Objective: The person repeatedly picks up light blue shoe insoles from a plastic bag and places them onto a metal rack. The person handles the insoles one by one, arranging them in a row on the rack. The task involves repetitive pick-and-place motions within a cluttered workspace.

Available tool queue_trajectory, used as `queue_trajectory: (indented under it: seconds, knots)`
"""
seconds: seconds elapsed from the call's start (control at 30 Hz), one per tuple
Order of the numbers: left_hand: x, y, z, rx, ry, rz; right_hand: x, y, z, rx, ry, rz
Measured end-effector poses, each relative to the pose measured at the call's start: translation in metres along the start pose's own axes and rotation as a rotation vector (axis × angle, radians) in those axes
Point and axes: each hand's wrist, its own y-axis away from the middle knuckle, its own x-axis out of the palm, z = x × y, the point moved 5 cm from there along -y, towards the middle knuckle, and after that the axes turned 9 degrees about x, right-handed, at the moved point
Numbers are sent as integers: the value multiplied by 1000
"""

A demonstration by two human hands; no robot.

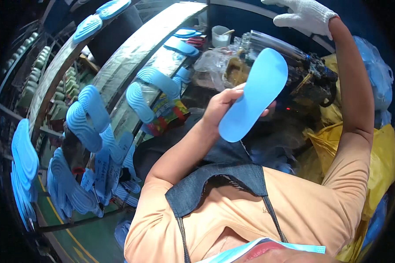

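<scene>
Sole [254, 94] plain light blue; glove [303, 15] white; apron [219, 182] dark denim.

Colourful printed packet [167, 115] (red, yellow, green) lying on the bench, clear plastic bags [210, 61] beyond it
</scene>
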Motion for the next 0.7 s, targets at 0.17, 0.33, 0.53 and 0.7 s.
queue_trajectory:
  seconds: [0.17, 0.33, 0.53, 0.7]
  knots:
    - [-57, -53, 22, -22, -50, -201, 46, -18, -35, -93, 16, 30]
    - [-93, -44, 1, 35, -437, -354, 101, -37, -68, -49, -62, 54]
    - [-199, 30, -134, 162, -2243, -845, 156, -67, -102, 40, -616, 450]
    - [-234, 85, -196, 170, -2491, -1272, 168, -85, -98, 53, -672, 643]
